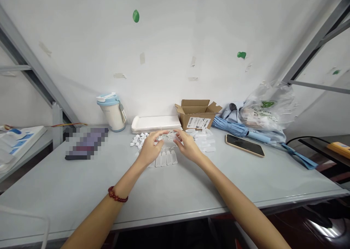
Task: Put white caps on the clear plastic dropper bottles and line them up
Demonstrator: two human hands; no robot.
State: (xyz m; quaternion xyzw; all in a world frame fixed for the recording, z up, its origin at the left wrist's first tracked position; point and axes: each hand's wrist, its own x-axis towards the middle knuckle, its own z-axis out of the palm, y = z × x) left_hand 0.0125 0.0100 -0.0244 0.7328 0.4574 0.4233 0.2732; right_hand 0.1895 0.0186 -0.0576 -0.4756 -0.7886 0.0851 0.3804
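Note:
My left hand (151, 147) and my right hand (189, 147) meet over the middle of the table, fingers curled toward each other. Between the fingertips is a small clear plastic piece (171, 136) with what looks like a thin white cord; its exact shape is hard to make out. Just below the hands, several clear plastic sleeves (163, 158) with cords lie side by side in a row. Small white plastic pieces (136, 139) are heaped by my left hand. More clear plastic pieces (205, 141) lie loose to the right of my right hand.
Behind the hands are a stack of white trays (157, 123) and an open cardboard box (198, 114). A tumbler (113, 114) and a blurred-out dark object (89, 143) are at left. At right are a phone (244, 145), a blue umbrella (232, 127) and a plastic bag (265, 110).

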